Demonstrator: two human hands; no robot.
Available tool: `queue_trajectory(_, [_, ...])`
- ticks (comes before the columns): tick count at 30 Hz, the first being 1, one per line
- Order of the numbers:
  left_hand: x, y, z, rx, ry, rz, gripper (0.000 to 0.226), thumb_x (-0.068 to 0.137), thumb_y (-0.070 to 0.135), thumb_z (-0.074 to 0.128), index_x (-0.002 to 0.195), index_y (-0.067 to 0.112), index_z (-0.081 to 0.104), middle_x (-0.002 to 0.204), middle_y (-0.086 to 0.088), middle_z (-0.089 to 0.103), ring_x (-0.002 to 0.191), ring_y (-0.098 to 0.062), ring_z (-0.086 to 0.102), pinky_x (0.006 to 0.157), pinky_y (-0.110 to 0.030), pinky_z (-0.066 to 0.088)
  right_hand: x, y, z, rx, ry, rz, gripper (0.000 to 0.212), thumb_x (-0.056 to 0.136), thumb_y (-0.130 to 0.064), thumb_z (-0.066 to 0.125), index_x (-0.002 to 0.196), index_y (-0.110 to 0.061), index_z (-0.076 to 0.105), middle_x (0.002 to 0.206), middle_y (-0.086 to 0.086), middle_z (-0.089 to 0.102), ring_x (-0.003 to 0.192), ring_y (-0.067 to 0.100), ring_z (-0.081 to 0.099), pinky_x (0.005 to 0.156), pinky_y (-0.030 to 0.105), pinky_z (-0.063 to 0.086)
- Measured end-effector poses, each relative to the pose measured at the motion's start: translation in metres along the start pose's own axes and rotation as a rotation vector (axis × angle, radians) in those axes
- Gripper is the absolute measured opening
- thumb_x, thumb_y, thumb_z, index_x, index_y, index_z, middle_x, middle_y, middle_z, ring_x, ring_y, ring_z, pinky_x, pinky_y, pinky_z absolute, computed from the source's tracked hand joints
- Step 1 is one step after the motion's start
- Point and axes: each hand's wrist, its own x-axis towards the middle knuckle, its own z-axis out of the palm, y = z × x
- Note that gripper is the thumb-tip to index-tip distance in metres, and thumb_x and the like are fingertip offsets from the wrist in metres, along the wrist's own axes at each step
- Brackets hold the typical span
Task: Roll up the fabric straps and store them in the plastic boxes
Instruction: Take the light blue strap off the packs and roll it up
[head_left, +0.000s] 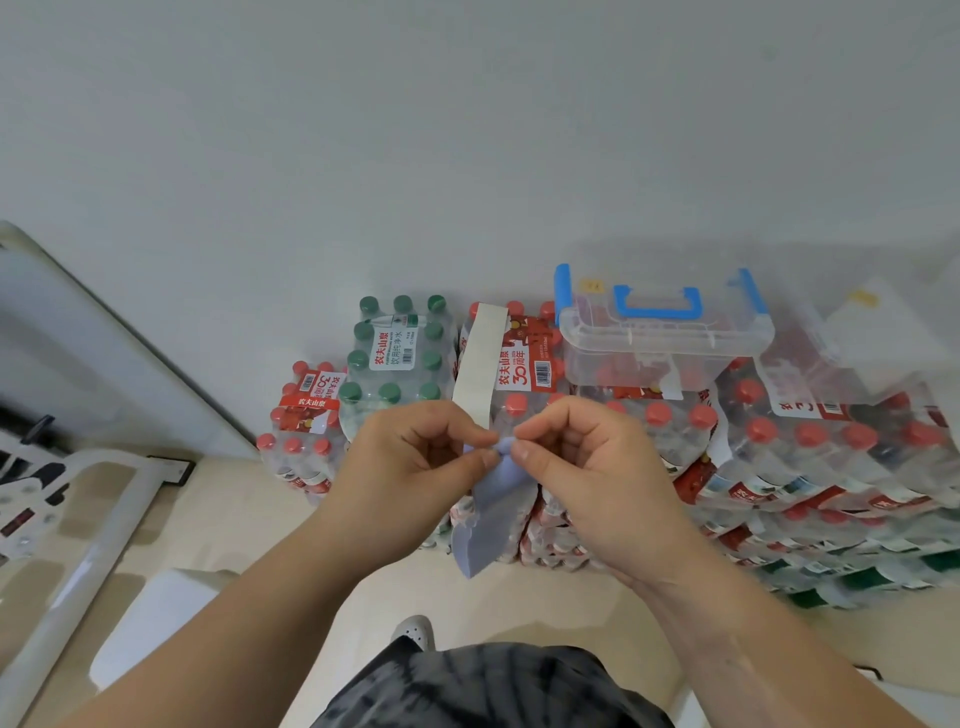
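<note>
A light blue fabric strap hangs down between my hands, its top end pinched and curled at the fingertips. My left hand and my right hand both grip that top end, thumbs and forefingers meeting. A cream strap lies draped over the bottle packs just behind my hands. A clear plastic box with blue latches and a blue handle rests on the packs at the back right, lid closed. A second clear box sits further right, partly blurred.
Shrink-wrapped packs of water bottles with red caps and green caps are stacked against a white wall. A white frame and equipment stand on the floor at the left. My shoe shows below.
</note>
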Motion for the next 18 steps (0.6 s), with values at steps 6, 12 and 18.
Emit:
queue_trajectory(6, [-0.0011, -0.0028, -0.0030, -0.026, 0.022, 0.002, 0.034, 0.085, -0.008, 0.070, 0.078, 0.025, 0.074, 0.074, -0.006, 0.072, 0.067, -0.027, 0.065, 0.061, -0.026, 0.052, -0.0034, -0.0038, 0.0051, 0.006, 0.003, 0.034, 0.017, 0.091, -0.011, 0.072, 0.100, -0.025, 0.071, 0.084, 0.010, 0.073, 0.084, 0.025, 0.070, 0.076, 0.029, 0.058])
queue_trajectory(12, [-0.0007, -0.0006, -0.0027, 0.037, 0.020, 0.063, 0.030, 0.086, -0.002, 0.072, 0.077, 0.026, 0.076, 0.075, 0.005, 0.073, 0.069, -0.015, 0.069, 0.065, -0.025, 0.053, -0.0011, -0.0073, 0.0049, -0.035, 0.000, 0.007, 0.013, 0.093, -0.011, 0.069, 0.091, -0.023, 0.074, 0.073, 0.001, 0.072, 0.068, 0.011, 0.063, 0.065, 0.022, 0.052])
queue_trajectory(18, [-0.0033, -0.0008, -0.0024, 0.055, 0.047, 0.160, 0.028, 0.083, 0.004, 0.071, 0.078, 0.031, 0.074, 0.077, 0.006, 0.072, 0.073, -0.021, 0.070, 0.067, -0.031, 0.057, -0.0071, -0.0057, 0.0102, 0.130, 0.062, 0.108, 0.015, 0.089, -0.005, 0.071, 0.088, -0.019, 0.078, 0.076, -0.002, 0.073, 0.073, 0.007, 0.065, 0.071, 0.020, 0.054])
